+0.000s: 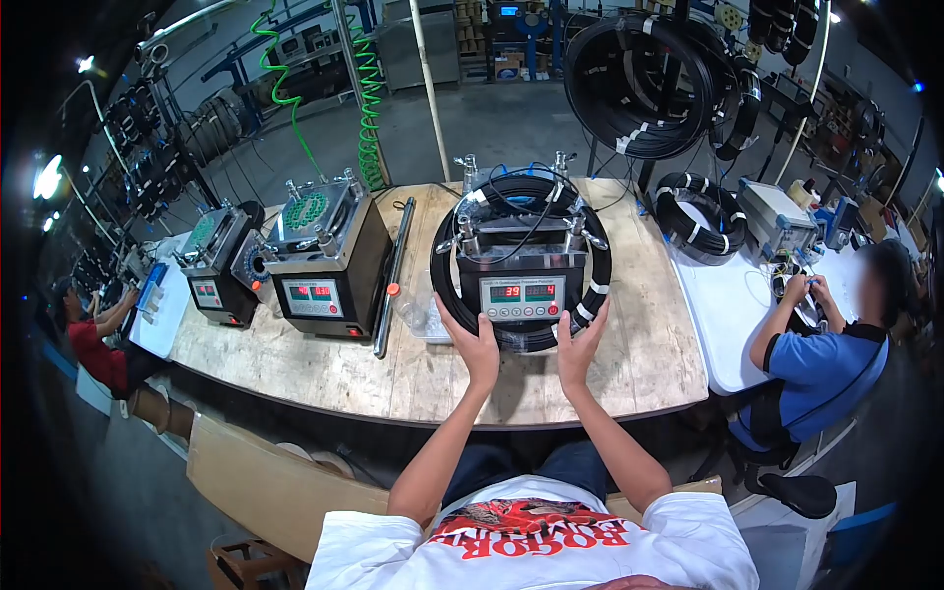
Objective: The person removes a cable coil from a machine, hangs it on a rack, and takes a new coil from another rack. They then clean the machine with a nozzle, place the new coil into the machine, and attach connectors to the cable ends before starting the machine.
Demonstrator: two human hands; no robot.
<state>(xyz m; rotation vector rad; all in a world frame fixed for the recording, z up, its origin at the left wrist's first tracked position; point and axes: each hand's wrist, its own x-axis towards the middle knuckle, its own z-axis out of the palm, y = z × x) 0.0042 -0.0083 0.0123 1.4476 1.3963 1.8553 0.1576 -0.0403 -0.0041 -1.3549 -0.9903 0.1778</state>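
A coil of black cable point(601, 264), wrapped in places with white tape, rings the polishing machine point(519, 300) in front of me. My left hand point(476, 346) grips the coil's lower left, thumb up and fingers partly hidden behind it. On the lower right, my right hand point(581, 344) holds the same coil in a like way. Between my hands the machine's front panel shows red and green digits. Metal clamp posts stand on its top, and a thin loose cable end crosses over it. A clear plastic container point(425, 321) sits just left of the coil.
Two more polishing machines point(313, 295) point(208, 280) and a dark metal bar point(395, 280) lie left on the wooden table point(629, 369). Rightward are another cable coil point(700, 236), a bench instrument point(777, 218) and a seated person in blue point(826, 369). A person in red point(93, 344) sits far left.
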